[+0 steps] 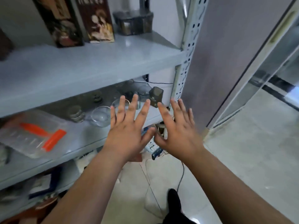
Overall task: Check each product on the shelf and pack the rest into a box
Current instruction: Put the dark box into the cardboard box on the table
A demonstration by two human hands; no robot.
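Observation:
A grey metal shelf [90, 62] stands in front of me with several tiers. My left hand [127, 126] and my right hand [176, 128] are both stretched out before the middle tier, fingers spread, holding nothing. Behind the left fingers stand clear glass cups [101, 116] and a small dark box [156, 96]. A clear plastic box with orange clips [32, 135] lies at the left of that tier. On the upper tier stand two tall printed cartons [97, 20] and a dark tin [134, 21].
The shelf's perforated upright [189, 50] is at the right, with a grey panel and a glass door [262, 81] beyond. Cables and small packages [153, 147] lie on the pale floor below my hands. Lower tiers hold blurred items.

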